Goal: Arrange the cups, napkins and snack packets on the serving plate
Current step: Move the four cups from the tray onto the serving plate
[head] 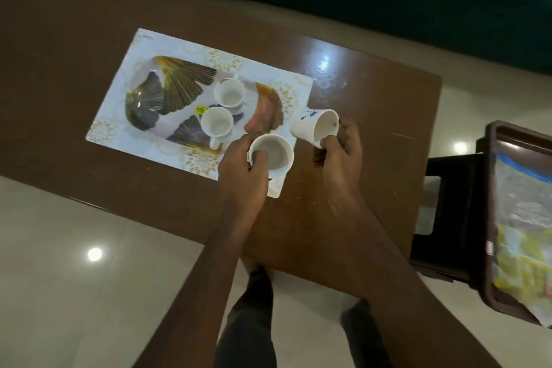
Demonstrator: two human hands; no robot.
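Observation:
A white rectangular serving plate [125,104] with leaf patterns lies on the brown table [59,69]. Two white cups [229,93] [217,124] stand upright on its right half. My left hand [242,170] grips a third white cup [273,155] over the plate's near right corner, thumb inside the rim. My right hand [340,152] holds a fourth white cup [316,127] with a blue mark, tilted, just past the plate's right edge. Snack packets [522,218] lie in a tray at the far right. No napkins are visible.
A dark brown tray [490,188] holding the packets sits on a dark stool [448,203] to the right of the table. Pale tiled floor surrounds the table. My legs show below the table's near edge.

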